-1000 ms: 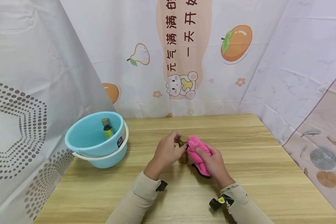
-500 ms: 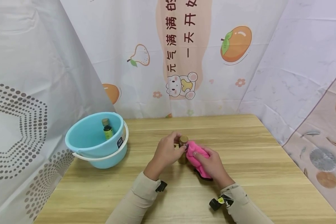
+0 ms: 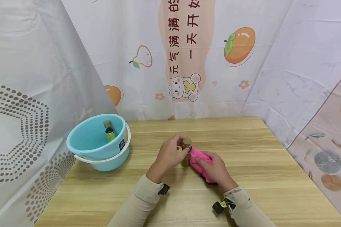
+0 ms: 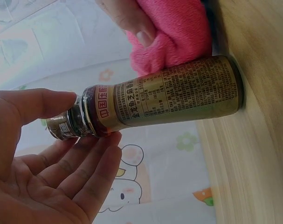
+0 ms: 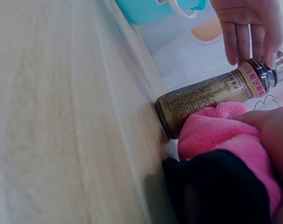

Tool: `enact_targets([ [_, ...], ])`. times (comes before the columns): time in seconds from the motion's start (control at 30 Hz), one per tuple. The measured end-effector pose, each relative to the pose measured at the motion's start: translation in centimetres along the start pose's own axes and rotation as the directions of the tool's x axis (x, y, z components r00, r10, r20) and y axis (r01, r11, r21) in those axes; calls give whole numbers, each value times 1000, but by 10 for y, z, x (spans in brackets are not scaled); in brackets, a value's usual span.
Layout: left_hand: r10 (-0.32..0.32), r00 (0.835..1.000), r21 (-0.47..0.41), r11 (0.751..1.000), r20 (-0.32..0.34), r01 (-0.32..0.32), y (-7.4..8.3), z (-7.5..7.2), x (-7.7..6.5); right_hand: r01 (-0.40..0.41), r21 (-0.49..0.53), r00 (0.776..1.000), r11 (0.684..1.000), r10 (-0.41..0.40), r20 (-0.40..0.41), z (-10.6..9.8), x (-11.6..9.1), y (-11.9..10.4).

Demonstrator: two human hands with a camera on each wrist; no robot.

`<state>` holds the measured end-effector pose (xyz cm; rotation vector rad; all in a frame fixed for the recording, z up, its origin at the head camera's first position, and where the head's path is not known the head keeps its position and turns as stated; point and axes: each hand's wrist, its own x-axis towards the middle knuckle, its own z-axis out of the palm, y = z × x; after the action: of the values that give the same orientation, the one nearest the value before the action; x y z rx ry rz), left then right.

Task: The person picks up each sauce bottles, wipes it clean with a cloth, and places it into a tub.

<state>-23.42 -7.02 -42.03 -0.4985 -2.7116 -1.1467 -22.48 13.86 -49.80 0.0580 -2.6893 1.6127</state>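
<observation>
A sesame oil bottle with a gold cap and gold label stands upright on the wooden table. Thumb and fingers of my left hand pinch it at the neck, as the left wrist view shows on the bottle. My right hand grips a bunched pink cloth with a black edge. That cloth presses against the lower side of the bottle. In the right wrist view, the fluffy cloth hides part of the label, and the right fingers are partly hidden behind it.
A light blue bucket with a white handle stands at the table's left. Inside it leans another dark bottle with a yellow-green label. Printed curtains hang behind the table and at both sides.
My right hand and the pink cloth have slid lower along the bottle's side, uncovering more of its upper part. The left hand stays in place at the neck.
</observation>
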Motion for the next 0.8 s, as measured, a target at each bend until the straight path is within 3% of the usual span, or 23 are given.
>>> enact_targets([
  [0.13, -10, 1000, 3, 1000, -5, 10, 1, 0, 2, 47, -16, 999, 999, -47, -7, 0, 1, -1],
  [0.5, -18, 999, -14, 1000, -32, 18, 0, 0, 4, 31, -62, 998, 998, -34, -48, 1, 2, -2],
  [0.8, 18, 999, -26, 999, -28, -18, -1, 2, 1, 26, 30, 997, 999, -24, -68, 1, -3, -3],
])
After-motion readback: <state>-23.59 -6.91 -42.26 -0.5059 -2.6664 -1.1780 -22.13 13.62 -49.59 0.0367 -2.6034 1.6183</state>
